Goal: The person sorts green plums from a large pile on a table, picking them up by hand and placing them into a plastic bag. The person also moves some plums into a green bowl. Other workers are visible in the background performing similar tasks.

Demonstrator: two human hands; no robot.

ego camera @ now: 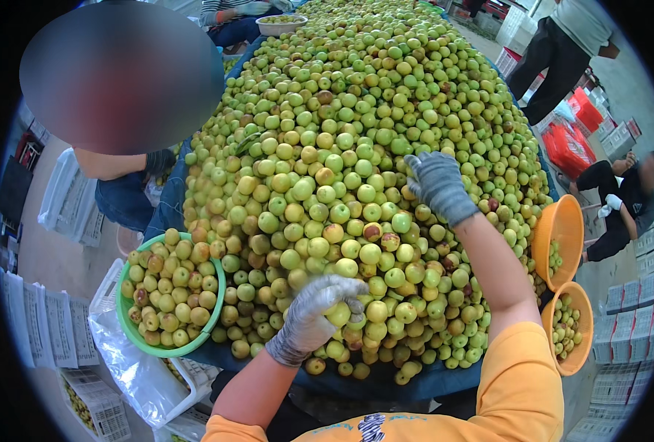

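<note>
A large heap of green and reddish-brown jujube-like fruits (354, 182) lies before me on a blue cloth (404, 387). My left hand (321, 315), in a grey knit glove, is near the heap's front edge, its fingers curled around a yellow-green fruit (337, 314); the glove is slightly blurred. My right hand (437, 182), in a similar glove, rests farther back on the right of the heap, fingers bent down onto the fruits. What lies under its fingertips is hidden. A green basket (220, 298) full of fruits stands at the heap's left front.
Two orange baskets (574, 237) with some fruits stand at the heap's right edge. A white crate (197, 381) with plastic film is below the green basket. A person (125, 190) sits close at the left; others are farther off. Stacked crates (631, 331) line the right.
</note>
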